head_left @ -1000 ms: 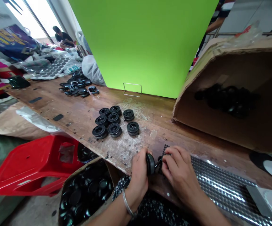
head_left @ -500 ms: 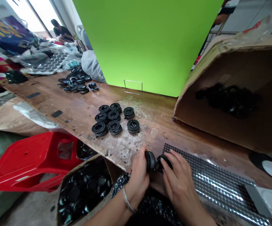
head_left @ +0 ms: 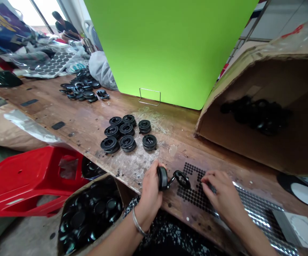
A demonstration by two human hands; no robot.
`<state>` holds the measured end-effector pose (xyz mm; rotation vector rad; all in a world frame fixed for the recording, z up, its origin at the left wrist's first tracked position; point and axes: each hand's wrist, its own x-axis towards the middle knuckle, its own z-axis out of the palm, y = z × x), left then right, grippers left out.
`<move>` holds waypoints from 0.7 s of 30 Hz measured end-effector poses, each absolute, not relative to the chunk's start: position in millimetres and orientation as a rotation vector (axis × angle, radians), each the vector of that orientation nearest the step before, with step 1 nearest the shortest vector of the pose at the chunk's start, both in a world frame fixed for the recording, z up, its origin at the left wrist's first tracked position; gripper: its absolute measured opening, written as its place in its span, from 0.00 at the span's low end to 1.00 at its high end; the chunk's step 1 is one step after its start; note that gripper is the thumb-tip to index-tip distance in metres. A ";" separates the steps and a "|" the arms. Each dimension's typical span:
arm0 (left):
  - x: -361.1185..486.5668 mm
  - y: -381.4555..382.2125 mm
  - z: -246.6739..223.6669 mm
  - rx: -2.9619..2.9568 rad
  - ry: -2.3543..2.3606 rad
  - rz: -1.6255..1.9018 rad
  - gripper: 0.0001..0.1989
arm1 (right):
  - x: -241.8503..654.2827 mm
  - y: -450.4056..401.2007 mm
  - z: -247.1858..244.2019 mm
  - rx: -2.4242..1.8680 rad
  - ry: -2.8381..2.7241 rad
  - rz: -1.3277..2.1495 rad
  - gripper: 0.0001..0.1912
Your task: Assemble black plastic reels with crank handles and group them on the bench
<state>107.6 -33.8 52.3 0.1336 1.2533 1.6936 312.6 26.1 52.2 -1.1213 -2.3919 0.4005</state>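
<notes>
My left hand (head_left: 150,185) grips a round black part (head_left: 162,177) on edge at the near table edge; a hinged black ring (head_left: 182,178) sticks out from it to the right. My right hand (head_left: 221,193) rests fingertips down on a sheet of small dots (head_left: 196,192), part black, part shiny silver further right (head_left: 252,209). It is apart from the black part and holds nothing that I can see. Several finished black round parts (head_left: 127,135) stand in a cluster on the wooden table (head_left: 71,117) beyond my hands.
A tipped cardboard box (head_left: 265,106) with black parts inside lies at the right. A green board (head_left: 169,49) stands behind. More black parts (head_left: 81,90) lie far left. Below the table sit a red stool (head_left: 28,181) and a box of black parts (head_left: 90,217).
My right hand has left the black part and moved right onto the dotted sheet. The hinged ring now shows uncovered. My left hand keeps its hold and shifted slightly left.
</notes>
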 end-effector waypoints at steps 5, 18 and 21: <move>107.6 -33.8 53.7 0.091 1.242 1.696 0.19 | 301.1 16.5 32.0 -1.218 -2.552 0.246 0.05; 111.2 -31.9 55.7 0.083 1.292 1.701 0.18 | 293.2 13.0 29.5 -1.172 -2.585 -0.014 0.06; 113.1 -33.7 58.5 0.116 1.331 1.685 0.19 | 292.3 7.5 39.0 -1.080 -2.439 0.099 0.05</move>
